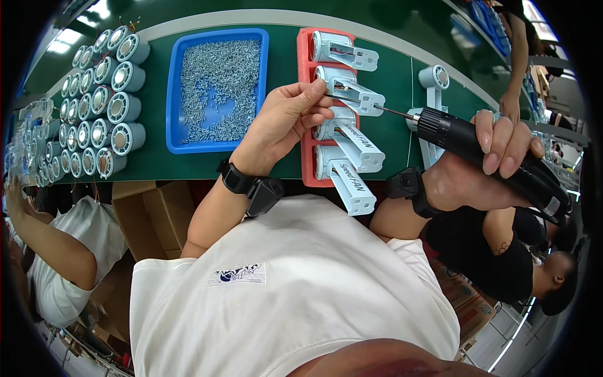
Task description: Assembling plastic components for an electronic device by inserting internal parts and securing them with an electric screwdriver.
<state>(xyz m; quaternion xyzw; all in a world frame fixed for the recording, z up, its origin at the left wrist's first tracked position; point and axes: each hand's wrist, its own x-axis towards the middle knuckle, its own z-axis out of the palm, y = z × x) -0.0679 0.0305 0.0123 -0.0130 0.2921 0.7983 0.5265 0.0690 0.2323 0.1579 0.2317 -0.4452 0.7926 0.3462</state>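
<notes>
My right hand [496, 157] is wrapped round a black electric screwdriver [449, 132]. Its thin bit reaches the end of a pale blue fan handle [370, 100], the second from the far end of a red foam holder [308, 125]. Over that same fan, the fingers of my left hand [289, 119] pinch a thin dark strip [339, 97] that runs into the open handle; its kind I cannot make out. In the holder stand several such fan bodies, among them a far one [342, 50] and two nearer ones with printed handles [361, 149].
Left of the holder lies a blue tray [171, 94] of small screws [220, 75]. Stacked round motor housings [125, 76] with wires fill the table's left side. Another fan body [433, 78] stands at the right. Co-workers' arms [515, 69] are on both sides; a cardboard box [151, 217] sits below the table edge.
</notes>
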